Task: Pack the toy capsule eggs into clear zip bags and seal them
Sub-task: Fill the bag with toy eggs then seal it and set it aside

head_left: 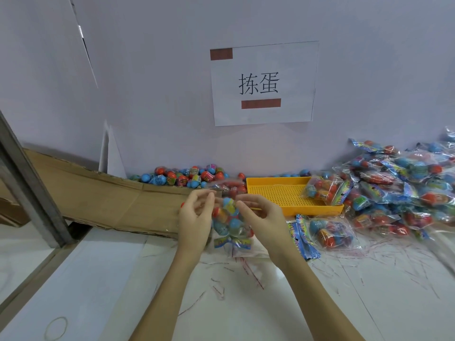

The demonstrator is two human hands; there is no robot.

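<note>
I see a white table (123,279) carrying flattened cardboard (110,200), a yellow perforated tray (283,195), loose capsule eggs (182,178) by the wall, filled bags (406,190) piled at right, scattered red-edged strips (248,269) and a rubber band (56,328).

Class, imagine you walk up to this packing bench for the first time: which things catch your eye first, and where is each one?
First, the two hands at the centre: the left hand and right hand pinch the top of a clear bag of eggs. Behind them a yellow tray lies flat, with a heap of packed bags to its right. On the wall above hangs a white paper sign.
</note>
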